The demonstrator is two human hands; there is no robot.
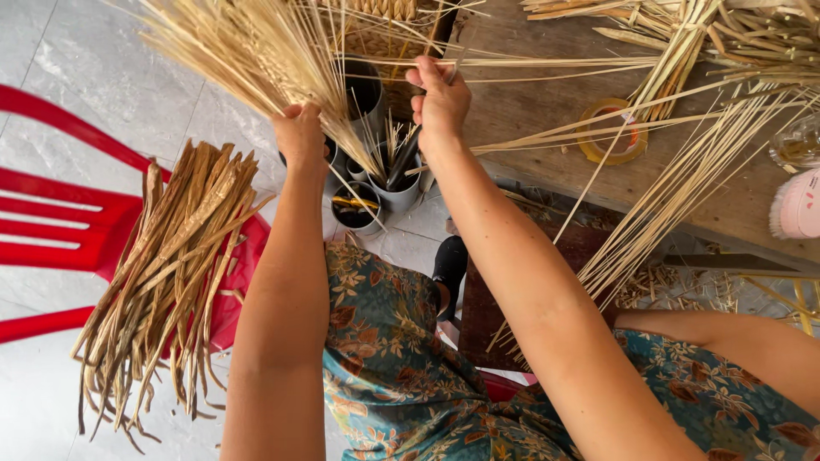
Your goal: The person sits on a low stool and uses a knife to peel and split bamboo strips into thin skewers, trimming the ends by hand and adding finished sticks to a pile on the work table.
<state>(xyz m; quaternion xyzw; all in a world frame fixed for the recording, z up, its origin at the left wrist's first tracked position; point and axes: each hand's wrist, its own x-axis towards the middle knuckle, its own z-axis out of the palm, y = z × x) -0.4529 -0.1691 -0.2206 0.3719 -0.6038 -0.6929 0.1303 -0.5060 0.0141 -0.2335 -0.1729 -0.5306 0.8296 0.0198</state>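
Straw-coloured, dry and thin: the bundle of stalks fans out toward 11 o'clock from the left hand.

Head view, only view.
- Left hand: closed in a fist around the gathered lower ends of the bundle, just above the metal tubes at 12 o'clock of the lap.
- Right hand: fingers pinched shut on a few single thin stalks, apparently running off to 3 o'clock across the wooden table. Exactly how many it has, I cannot tell.
- Metal tubes: a cluster of grey upright cylinders on the floor between the two hands, some with stalks standing in them.
- Dried flat leaves: a brown heap lying over the seat of a red chair at 9 o'clock, ends hanging off its edge.
- Tape roll: on the table at 2 o'clock, under loose long stalks that slant down off the table edge.
- Pink-lidded container: far 3 o'clock, partly cut off.

Handling judgement: the bundle looks very light, stiff along its length but brittle, likely to snap if bent sharply. Smooth stalks could slip out singly, so the best hold is a full fist near the gathered ends, where the left hand has it.
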